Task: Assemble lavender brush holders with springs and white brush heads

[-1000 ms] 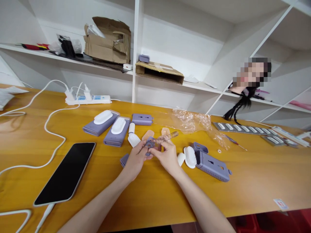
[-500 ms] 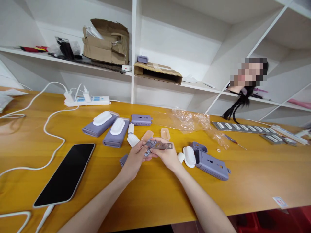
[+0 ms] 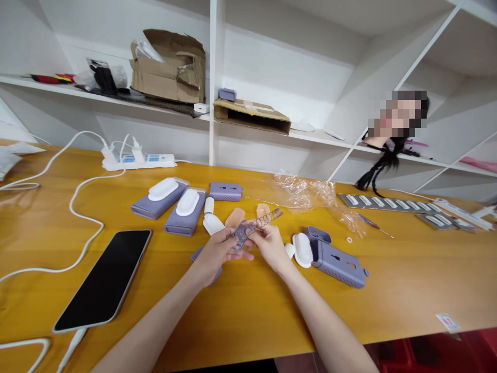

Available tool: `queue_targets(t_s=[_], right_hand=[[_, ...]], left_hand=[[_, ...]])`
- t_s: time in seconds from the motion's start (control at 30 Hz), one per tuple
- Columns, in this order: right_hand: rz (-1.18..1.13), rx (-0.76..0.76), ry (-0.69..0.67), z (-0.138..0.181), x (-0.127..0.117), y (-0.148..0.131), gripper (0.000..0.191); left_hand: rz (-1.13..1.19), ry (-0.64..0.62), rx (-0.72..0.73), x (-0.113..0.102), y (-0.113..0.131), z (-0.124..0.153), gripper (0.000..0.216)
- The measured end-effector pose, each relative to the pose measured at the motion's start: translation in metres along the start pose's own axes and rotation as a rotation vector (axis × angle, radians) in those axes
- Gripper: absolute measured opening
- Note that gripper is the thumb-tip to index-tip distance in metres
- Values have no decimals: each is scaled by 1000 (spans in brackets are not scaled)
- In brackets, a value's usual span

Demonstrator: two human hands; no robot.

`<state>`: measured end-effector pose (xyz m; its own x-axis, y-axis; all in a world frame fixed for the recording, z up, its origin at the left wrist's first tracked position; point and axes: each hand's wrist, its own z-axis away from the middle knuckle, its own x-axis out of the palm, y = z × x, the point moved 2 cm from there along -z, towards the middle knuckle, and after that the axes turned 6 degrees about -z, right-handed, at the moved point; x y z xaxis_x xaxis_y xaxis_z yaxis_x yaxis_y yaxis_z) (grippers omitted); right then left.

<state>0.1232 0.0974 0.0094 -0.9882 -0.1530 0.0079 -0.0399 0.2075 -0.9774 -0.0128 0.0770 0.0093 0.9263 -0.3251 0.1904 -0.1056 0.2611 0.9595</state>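
My left hand (image 3: 218, 250) is closed on a small purple plastic part (image 3: 241, 234) above the table. A coiled metal spring (image 3: 266, 220) sticks out from that part, up and to the right. My right hand (image 3: 267, 245) has its fingertips pinched at the lower end of the spring, beside the purple part. Partly under my left hand lies another purple piece (image 3: 212, 277). Just behind the hands are two peach-coloured trays (image 3: 235, 217) and a white brush head (image 3: 213, 224). To the right of my right hand stands a white bristled piece (image 3: 302, 250) against a purple case (image 3: 341, 265).
Two purple cases with white oval tops (image 3: 188, 203) lie back left, near a purple shell (image 3: 225, 191). Crumpled clear plastic (image 3: 298, 189) and a screwdriver (image 3: 368, 223) are at right. A phone (image 3: 104, 280), white cables and a power strip (image 3: 155, 161) occupy the left.
The spring was squeezed and blurred along my right hand; now its coils show stretched out, tilted upward to the right. My right fingers have shifted to its lower end.
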Motion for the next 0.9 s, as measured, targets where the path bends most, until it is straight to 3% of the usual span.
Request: queue_targets(t_s=[0.13, 0.37, 0.6, 0.9], right_hand=[[191, -155, -68, 0, -4, -4, 18], [327, -233, -120, 7, 4, -20, 38], [356, -329, -137, 7, 7, -19, 33], [474, -383, -85, 10, 14, -11, 31]], left_hand=[[-17, 92, 54, -3, 0, -3, 22], [-44, 161, 123, -8, -6, -7, 19], [-188, 157, 215, -8, -6, -6, 17], [-418, 287, 300, -12, -9, -8, 14]])
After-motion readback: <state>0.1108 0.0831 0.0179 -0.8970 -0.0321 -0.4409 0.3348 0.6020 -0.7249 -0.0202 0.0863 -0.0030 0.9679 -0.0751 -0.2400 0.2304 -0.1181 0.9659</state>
